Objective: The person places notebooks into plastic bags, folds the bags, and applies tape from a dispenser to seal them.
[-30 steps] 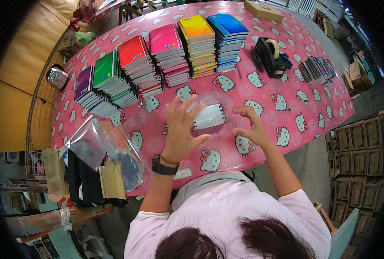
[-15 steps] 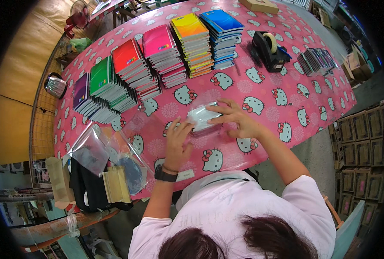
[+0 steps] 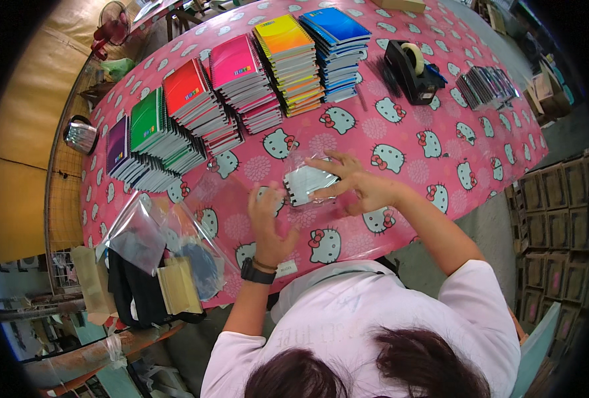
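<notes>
A small spiral notebook [image 3: 302,184] in a clear plastic sleeve lies on the table in front of me, white side up, its black coil toward my left hand. My right hand [image 3: 355,184] reaches over it from the right, with fingers along the far side and thumb on the near part, holding it. To the left, my left hand [image 3: 266,222] is apart from the notebook, its fingers spread with nothing in them. A row of notebook stacks stands beyond: purple [image 3: 118,149], green [image 3: 150,119], red [image 3: 187,86], pink [image 3: 236,61], yellow [image 3: 283,41] and blue [image 3: 335,26].
A black tape dispenser [image 3: 410,76] stands at the back right, near a pile of plastic-wrapped packs [image 3: 485,88]. Clear plastic sleeves [image 3: 135,232] lie at the left edge above a dark cloth and cardboard pieces [image 3: 179,285]. Stacked boxes [image 3: 559,205] stand right of the pink table [image 3: 400,229].
My left hand has drawn back left from the notebook and its fingers have opened out. The notebook's coil edge now shows; my right hand stays on it.
</notes>
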A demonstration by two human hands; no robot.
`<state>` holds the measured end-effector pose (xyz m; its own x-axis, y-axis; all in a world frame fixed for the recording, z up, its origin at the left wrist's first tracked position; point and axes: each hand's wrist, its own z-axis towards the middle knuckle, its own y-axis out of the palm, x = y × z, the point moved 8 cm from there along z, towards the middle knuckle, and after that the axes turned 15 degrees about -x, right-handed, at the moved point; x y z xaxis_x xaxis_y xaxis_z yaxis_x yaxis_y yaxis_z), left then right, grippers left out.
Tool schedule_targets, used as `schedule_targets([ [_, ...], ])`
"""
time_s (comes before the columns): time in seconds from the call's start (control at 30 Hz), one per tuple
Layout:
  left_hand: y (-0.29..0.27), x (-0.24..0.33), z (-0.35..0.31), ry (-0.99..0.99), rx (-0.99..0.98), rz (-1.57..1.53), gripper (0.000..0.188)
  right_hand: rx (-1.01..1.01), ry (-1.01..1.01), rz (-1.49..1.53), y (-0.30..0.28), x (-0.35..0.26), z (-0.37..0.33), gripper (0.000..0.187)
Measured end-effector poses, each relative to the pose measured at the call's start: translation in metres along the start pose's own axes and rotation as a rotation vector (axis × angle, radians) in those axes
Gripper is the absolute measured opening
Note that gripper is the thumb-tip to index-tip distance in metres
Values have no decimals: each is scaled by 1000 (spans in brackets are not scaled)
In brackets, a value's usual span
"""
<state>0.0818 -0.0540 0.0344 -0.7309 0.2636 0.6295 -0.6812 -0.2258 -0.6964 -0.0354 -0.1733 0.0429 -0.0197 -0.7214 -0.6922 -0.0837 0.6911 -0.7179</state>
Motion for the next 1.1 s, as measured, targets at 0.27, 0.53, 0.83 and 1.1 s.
schedule_targets([
  [0.27, 4, 17, 24, -106, -272, 225, 76, -86, 13, -33, -1, -6, 9, 72],
  [0.53, 12, 18, 37, -104, -246, 200, 73, 418, 204, 804, 2, 92, 18, 42],
  [0.83, 13, 16, 33, -124, -293, 120, 68, 1178, 611, 21, -164, 217, -178, 25],
  [1.1, 14, 14, 35, -195, -322, 101, 68, 935, 1364, 70, -201, 324, -219, 33],
])
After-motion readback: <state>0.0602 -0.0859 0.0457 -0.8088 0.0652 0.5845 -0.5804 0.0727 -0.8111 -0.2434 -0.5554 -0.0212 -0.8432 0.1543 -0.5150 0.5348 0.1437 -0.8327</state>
